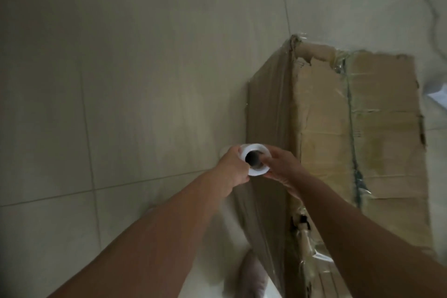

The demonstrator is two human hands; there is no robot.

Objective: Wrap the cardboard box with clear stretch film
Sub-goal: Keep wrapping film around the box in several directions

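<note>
A tall cardboard box stands on the tiled floor at the right, its top flaps torn and its left side covered in clear film. Just off that left side I hold a roll of stretch film, seen end-on with its white rim and dark core. My left hand grips the roll's left side. My right hand holds the right side with a finger in the core. A sheet of film runs from the roll down along the box.
Large beige floor tiles spread to the left and behind the box. A foot shows at the bottom near the box. A pale cable curves at the top right.
</note>
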